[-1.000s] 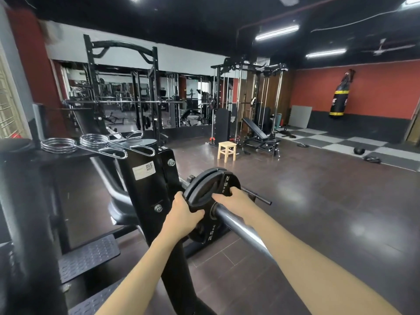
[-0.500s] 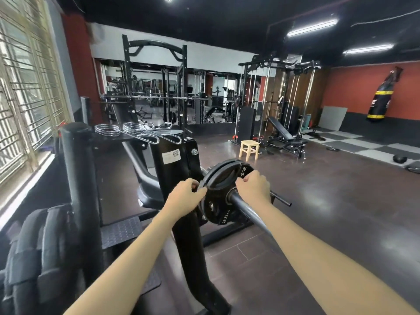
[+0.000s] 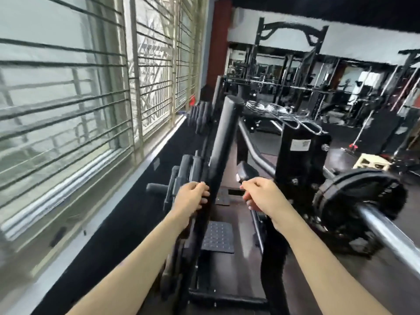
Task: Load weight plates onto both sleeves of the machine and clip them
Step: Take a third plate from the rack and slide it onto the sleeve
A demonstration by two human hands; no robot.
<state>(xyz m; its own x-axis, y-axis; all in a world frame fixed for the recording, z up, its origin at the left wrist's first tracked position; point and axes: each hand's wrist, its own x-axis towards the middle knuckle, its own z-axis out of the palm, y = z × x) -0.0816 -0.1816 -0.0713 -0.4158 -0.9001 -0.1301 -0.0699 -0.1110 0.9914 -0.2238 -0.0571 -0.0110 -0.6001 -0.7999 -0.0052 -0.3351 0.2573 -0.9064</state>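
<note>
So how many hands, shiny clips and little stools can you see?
hands: 2 (left hand, right hand)
clips: 2, lying on top of the machine
stool: 1, on the floor
total: 5

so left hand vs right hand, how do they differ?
The left hand sits at the black upright post, near the stored plates; whether it touches is unclear. The right hand hangs free, left of the loaded plate. Both are loosely curled and empty.
</note>
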